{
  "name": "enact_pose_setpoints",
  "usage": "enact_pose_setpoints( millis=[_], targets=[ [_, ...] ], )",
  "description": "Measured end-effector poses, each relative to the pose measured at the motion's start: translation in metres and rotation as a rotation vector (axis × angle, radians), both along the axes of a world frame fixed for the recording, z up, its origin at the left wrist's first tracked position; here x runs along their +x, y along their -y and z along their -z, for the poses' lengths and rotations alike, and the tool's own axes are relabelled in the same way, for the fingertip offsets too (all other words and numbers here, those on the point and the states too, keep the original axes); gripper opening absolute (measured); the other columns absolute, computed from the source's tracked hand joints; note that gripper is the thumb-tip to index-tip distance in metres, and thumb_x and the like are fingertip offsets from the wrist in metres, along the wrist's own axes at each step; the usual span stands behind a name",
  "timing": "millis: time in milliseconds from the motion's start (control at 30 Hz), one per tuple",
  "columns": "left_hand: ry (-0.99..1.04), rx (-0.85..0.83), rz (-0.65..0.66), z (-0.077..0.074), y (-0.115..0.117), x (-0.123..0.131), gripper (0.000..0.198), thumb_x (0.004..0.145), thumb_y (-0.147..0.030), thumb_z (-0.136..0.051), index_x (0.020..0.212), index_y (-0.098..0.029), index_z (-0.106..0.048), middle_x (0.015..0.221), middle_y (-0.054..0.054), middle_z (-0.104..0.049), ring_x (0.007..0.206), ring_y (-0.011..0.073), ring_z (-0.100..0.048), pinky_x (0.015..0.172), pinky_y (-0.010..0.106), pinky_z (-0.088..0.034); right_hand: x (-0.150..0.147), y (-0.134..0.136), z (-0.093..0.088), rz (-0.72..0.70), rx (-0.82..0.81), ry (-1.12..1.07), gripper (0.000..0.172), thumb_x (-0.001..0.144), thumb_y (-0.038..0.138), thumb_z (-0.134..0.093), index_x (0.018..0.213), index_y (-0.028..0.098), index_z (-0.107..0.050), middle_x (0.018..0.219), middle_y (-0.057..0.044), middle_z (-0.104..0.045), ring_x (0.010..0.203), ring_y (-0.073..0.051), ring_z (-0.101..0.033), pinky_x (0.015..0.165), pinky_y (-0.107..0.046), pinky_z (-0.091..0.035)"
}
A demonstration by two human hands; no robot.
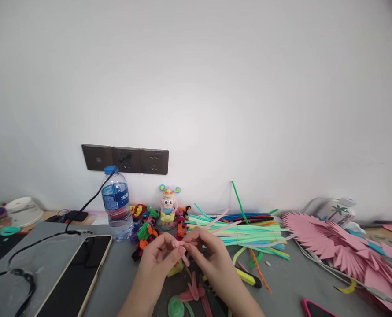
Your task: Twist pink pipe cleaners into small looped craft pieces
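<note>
My left hand (156, 264) pinches a pink pipe cleaner (179, 243) between thumb and fingertips, low in the middle of the view. Against it, my right hand (214, 259) grips the same piece, thumb and forefinger closed; one end hangs below the fingers. Under my hands lie a twisted pink pipe-cleaner shape (194, 290) and a mint-green coil (175, 307). A yellow and black tool (249, 278) is partly hidden beneath my right forearm. Behind my hands stands a small figurine (168, 209) with round blue-and-yellow ears.
A bundle of coloured pipe cleaners (249, 235) lies behind my right hand. To the left are a water bottle (117, 204), a phone (75, 277) and a black cable (40, 240). Folded pink paper (334, 242) spreads at right, near a red-edged phone (318, 309).
</note>
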State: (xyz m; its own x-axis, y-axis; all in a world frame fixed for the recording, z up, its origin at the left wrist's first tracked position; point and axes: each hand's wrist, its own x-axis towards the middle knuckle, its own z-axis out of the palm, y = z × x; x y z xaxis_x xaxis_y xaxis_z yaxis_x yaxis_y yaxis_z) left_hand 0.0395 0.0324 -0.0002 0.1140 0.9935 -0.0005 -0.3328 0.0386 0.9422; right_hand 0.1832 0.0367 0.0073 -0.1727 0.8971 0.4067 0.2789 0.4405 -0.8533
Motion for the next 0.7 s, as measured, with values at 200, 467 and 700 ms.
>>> enact_pose_setpoints(
  millis=[200,467,700],
  targets=[
    [0.081,-0.036,0.151,-0.002,0.001,-0.001,0.034,0.069,-0.044,-0.077,0.068,-0.017,-0.057,0.065,-0.002,-0.056,0.057,0.0101,-0.051,0.058,0.021,-0.044,0.003,0.002,-0.006,0.222,0.333,0.076,0.014,0.087,0.014,-0.056,0.074,0.02,-0.058,0.069,-0.001,-0.059,0.069,-0.017,-0.054,0.063,-0.027,-0.041],
    [0.018,-0.014,0.238,-0.008,-0.002,-0.005,0.034,0.069,-0.043,-0.077,0.064,-0.015,-0.058,0.051,-0.005,-0.046,0.047,0.007,-0.038,0.048,0.019,-0.033,0.004,0.009,-0.012,0.254,0.557,0.083,0.017,0.086,0.006,-0.056,0.08,0.021,-0.06,0.07,0.0,-0.057,0.065,-0.015,-0.055,0.071,-0.03,-0.046],
    [0.114,-0.09,0.196,-0.009,0.004,-0.006,0.034,0.066,-0.041,-0.08,0.065,-0.015,-0.059,0.058,-0.005,-0.048,0.052,0.0065,-0.041,0.052,0.018,-0.033,0.01,0.008,-0.019,0.158,0.406,0.078,0.012,0.087,0.019,-0.059,0.077,0.022,-0.062,0.064,-0.001,-0.058,0.058,-0.016,-0.052,0.052,-0.027,-0.04]
  ],
)
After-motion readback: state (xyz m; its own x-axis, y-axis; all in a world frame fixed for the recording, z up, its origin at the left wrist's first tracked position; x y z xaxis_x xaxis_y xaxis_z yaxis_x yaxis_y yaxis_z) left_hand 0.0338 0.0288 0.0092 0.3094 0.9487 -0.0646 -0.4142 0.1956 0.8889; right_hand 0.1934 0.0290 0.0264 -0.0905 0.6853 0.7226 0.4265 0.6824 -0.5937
